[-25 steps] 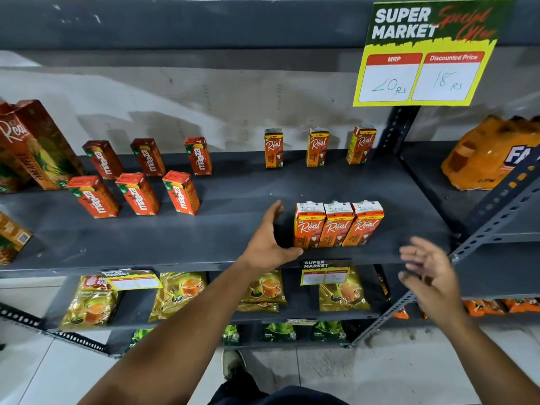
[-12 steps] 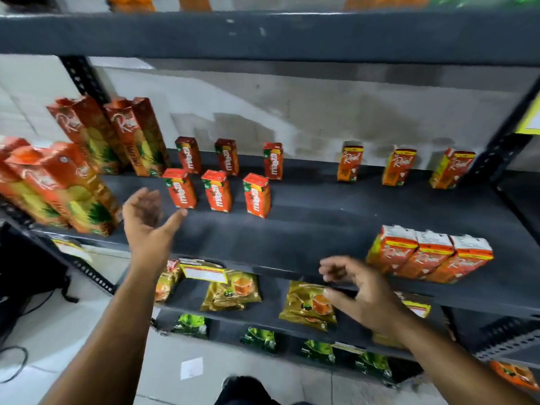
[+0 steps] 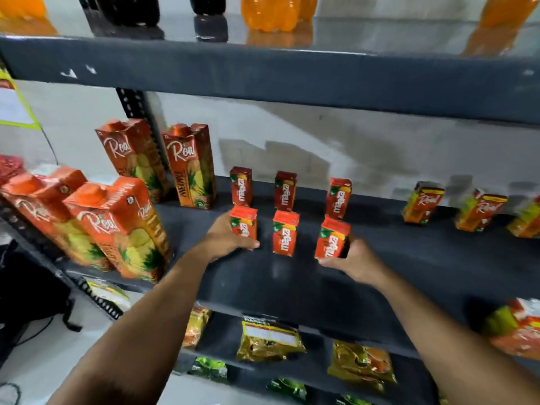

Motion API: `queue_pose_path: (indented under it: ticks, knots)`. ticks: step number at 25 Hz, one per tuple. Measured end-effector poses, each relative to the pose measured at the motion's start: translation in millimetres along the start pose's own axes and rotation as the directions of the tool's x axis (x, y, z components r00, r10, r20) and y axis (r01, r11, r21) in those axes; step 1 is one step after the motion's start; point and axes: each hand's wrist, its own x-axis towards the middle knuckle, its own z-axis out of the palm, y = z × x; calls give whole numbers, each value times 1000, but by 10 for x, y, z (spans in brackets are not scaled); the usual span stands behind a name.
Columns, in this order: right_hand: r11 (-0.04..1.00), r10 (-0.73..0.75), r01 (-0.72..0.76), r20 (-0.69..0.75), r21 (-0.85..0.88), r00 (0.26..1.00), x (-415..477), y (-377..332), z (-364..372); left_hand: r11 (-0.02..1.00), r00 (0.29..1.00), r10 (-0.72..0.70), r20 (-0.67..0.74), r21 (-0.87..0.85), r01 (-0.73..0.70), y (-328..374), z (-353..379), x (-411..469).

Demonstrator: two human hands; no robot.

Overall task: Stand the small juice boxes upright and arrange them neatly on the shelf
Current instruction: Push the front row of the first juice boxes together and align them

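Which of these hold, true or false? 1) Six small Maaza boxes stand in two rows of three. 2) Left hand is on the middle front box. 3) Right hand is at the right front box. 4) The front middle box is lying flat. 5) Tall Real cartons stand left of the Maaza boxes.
1) True: three back, three front, all upright.
2) False: the left hand is at the left front Maaza box.
3) True: the right hand touches the right front Maaza box.
4) False: the middle front Maaza box stands upright, untouched.
5) True: the tall Real cartons stand to their left.
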Motion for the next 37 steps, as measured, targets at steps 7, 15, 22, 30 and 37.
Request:
queue_pose_path:
  ticks: [7, 15, 22, 30, 37]
  knots:
    - [999, 23, -24, 36, 29, 999, 233, -311, 328, 996, 953, 80, 291, 14, -88, 67, 132, 210]
    - [996, 64, -60, -55, 69, 996, -14, -259, 599, 1000, 966, 0, 257, 29, -8, 20, 153, -193]
    - [995, 72, -66, -72, 77, 995, -441, -225, 876, 1000, 966, -2, 260, 22, -4, -226, 66, -613]
    - [992, 127, -126, -73, 16, 989, -591, -368, 925, 999, 969, 0, 247, 48, -12, -256, 34, -708]
    - [991, 136, -137, -39, -5, 990, -670, -518, 880, 998, 965, 37, 261, 41, -50, -213, 15, -776]
